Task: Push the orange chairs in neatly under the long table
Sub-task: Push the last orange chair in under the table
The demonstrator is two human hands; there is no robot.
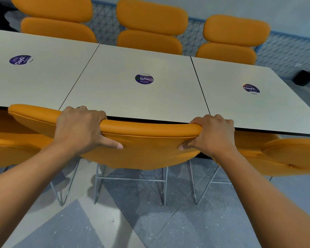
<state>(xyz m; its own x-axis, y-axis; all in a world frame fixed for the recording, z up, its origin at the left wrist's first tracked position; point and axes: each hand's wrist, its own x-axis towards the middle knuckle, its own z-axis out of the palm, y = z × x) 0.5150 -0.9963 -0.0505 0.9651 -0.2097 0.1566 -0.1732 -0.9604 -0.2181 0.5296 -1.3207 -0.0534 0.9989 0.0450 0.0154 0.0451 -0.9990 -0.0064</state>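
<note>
Pale long desk point(115, 72) of three joined tops stretches ahead. An orange padded chair back point(147, 153) runs crosswise along its near edge, apparently right against it. The left hand point(79, 129) and right hand point(213, 135) each curl over the top rim, thumbs on its rear face.

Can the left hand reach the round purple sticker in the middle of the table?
Probably yes, once it lets go. The left hand grips the chair back at the table edge, and only bare tabletop lies before the middle sticker.
</note>
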